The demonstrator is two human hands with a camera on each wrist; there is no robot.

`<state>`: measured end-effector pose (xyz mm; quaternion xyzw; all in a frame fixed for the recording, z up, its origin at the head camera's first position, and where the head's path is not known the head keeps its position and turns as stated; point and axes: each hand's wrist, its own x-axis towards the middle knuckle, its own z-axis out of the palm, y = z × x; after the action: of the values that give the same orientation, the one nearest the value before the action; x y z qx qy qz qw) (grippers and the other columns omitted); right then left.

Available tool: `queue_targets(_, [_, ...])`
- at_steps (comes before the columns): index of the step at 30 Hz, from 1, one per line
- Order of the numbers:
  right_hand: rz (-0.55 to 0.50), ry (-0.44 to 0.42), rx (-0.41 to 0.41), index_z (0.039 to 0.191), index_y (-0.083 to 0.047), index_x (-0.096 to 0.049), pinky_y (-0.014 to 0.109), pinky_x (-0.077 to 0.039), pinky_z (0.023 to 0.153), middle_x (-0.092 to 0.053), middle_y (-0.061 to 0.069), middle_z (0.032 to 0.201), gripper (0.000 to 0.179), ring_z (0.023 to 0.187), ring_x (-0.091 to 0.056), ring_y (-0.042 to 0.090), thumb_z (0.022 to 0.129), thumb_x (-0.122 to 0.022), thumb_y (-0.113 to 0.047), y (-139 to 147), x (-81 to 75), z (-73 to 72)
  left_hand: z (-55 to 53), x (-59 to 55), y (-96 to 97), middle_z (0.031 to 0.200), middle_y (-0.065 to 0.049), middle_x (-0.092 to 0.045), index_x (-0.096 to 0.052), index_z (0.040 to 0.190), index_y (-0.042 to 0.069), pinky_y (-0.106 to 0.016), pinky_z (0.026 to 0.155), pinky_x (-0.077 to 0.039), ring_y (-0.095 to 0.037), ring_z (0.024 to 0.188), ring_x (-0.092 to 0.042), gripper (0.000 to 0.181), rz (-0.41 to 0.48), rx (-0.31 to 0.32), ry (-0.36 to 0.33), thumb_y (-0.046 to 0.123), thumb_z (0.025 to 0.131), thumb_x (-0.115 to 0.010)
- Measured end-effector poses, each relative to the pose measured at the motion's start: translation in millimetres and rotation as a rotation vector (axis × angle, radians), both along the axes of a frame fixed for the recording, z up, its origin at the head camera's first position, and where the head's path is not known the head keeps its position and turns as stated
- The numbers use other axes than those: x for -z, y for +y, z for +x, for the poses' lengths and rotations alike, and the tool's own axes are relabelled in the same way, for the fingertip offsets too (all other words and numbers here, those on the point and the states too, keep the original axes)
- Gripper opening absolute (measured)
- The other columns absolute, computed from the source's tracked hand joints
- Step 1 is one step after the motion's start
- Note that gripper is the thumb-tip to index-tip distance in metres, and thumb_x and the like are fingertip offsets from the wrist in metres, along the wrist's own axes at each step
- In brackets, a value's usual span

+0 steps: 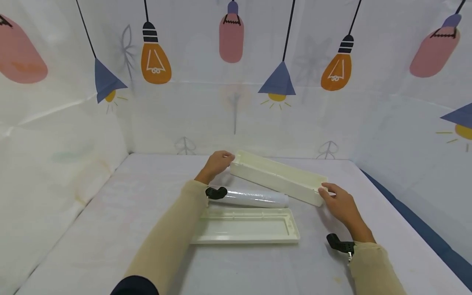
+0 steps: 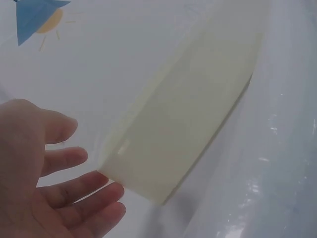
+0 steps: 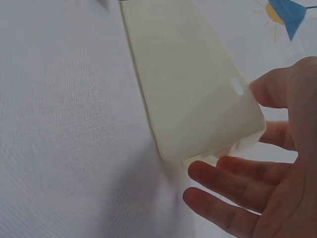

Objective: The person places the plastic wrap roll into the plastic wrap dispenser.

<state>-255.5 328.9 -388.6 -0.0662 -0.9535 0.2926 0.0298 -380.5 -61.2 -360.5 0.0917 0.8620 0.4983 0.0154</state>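
A long cream plastic box lies at an angle at the back of the table, its open side facing up. My left hand touches its left end with the fingertips; in the left wrist view the thumb is apart from it. My right hand grips the right end, with the thumb at the upper edge and fingers around the end wall. Before the box lies a glossy white roll of plastic film. A shallow cream lid with a raised rim lies nearest me, partly behind my left sleeve.
The table has a white cloth. White sheets printed with lamps and bulbs hang behind it and at both sides. A blue strip runs past the right table edge. Black wrist mounts sit on both wrists.
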Motion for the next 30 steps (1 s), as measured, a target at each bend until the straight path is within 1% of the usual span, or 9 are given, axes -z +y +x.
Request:
queue_targets(5, [-0.024, 0.007, 0.01, 0.153, 0.0, -0.033, 0.062, -0.048, 0.094, -0.036, 0.035, 0.149, 0.071, 0.126, -0.047, 0.052, 0.105, -0.04, -0.051, -2, -0.3, 0.7, -2.3, -0.5, 3.7, 0.117, -0.019, -0.067, -0.061, 0.135, 0.003, -0.042, 0.09, -0.05, -0.033, 0.11, -0.062, 0.043, 0.065, -0.029, -0.04, 0.03, 0.101, -0.057])
queue_targets(9, [-0.068, -0.019, 0.018, 0.157, -0.001, -0.023, 0.062, -0.047, 0.095, -0.031, 0.036, 0.151, 0.077, 0.128, -0.045, 0.053, 0.104, -0.041, -0.054, -2, 0.0, 1.3, -1.8, 3.9, 4.8, 0.126, -0.02, -0.062, -0.053, 0.142, 0.0, -0.04, 0.093, -0.052, -0.036, 0.115, -0.061, 0.048, 0.101, -0.018, -0.109, 0.029, 0.103, -0.056])
queue_targets(12, [-0.105, -0.031, 0.019, 0.159, -0.002, -0.016, 0.062, -0.046, 0.097, -0.028, 0.036, 0.153, 0.081, 0.129, -0.043, 0.053, 0.103, -0.042, -0.055, -1, 0.8, 1.2, -1.7, 7.2, 5.7, 0.133, -0.02, -0.058, -0.051, 0.143, -0.002, -0.039, 0.095, -0.052, -0.037, 0.116, -0.061, 0.049, 0.113, -0.005, -0.136, 0.027, 0.104, -0.055])
queue_targets(15, [-0.148, -0.035, 0.021, 0.159, -0.001, -0.011, 0.064, -0.043, 0.099, -0.026, 0.037, 0.153, 0.085, 0.13, -0.042, 0.054, 0.103, -0.045, -0.055, 0, 1.8, 0.5, -2.1, 8.8, 7.2, 0.131, -0.021, -0.055, -0.05, 0.142, -0.006, -0.039, 0.096, -0.052, -0.038, 0.118, -0.059, 0.048, 0.155, 0.0, -0.156, 0.022, 0.104, -0.054])
queue_targets(18, [-0.18, -0.044, 0.029, 0.159, 0.0, -0.008, 0.065, -0.04, 0.101, -0.025, 0.037, 0.154, 0.089, 0.132, -0.039, 0.055, 0.102, -0.047, -0.055, 0, 1.2, -0.6, -3.7, 9.4, 7.7, 0.129, -0.02, -0.055, -0.05, 0.142, -0.008, -0.038, 0.095, -0.053, -0.035, 0.118, -0.057, 0.047, 0.174, -0.011, -0.168, 0.019, 0.103, -0.054])
queue_targets(20, [-0.192, -0.05, 0.035, 0.159, 0.0, -0.007, 0.065, -0.039, 0.102, -0.025, 0.036, 0.154, 0.09, 0.134, -0.037, 0.055, 0.101, -0.048, -0.056, 0, 0.2, -0.7, -5.2, 10.4, 8.1, 0.131, -0.019, -0.056, -0.05, 0.142, -0.008, -0.037, 0.094, -0.053, -0.033, 0.116, -0.057, 0.047, 0.164, -0.019, -0.174, 0.018, 0.103, -0.054])
queue_targets(23, [-0.206, -0.06, 0.036, 0.159, 0.001, -0.006, 0.065, -0.037, 0.103, -0.024, 0.036, 0.155, 0.092, 0.136, -0.034, 0.054, 0.101, -0.05, -0.056, -1, -1.4, 0.1, -7.5, 13.2, 8.6, 0.139, -0.018, -0.054, -0.05, 0.141, -0.008, -0.036, 0.093, -0.053, -0.033, 0.112, -0.06, 0.047, 0.139, -0.033, -0.182, 0.018, 0.103, -0.055])
queue_targets(25, [-0.222, -0.062, 0.029, 0.159, 0.001, -0.007, 0.065, -0.037, 0.104, -0.025, 0.036, 0.155, 0.094, 0.135, -0.036, 0.053, 0.1, -0.052, -0.057, 0, -2.6, 1.4, -7.9, 15.3, 9.2, 0.143, -0.018, -0.052, -0.05, 0.141, -0.008, -0.035, 0.092, -0.053, -0.034, 0.11, -0.062, 0.047, 0.13, -0.037, -0.185, 0.018, 0.102, -0.055])
queue_targets(30, [-0.251, -0.043, 0.012, 0.159, 0.002, -0.01, 0.062, -0.04, 0.103, -0.027, 0.036, 0.154, 0.094, 0.132, -0.043, 0.051, 0.099, -0.057, -0.054, -1, -2.4, 3.1, -2.5, 14.7, 8.4, 0.146, -0.018, -0.05, -0.05, 0.141, -0.008, -0.039, 0.095, -0.051, -0.037, 0.109, -0.064, 0.048, 0.124, -0.026, -0.165, 0.018, 0.101, -0.056])
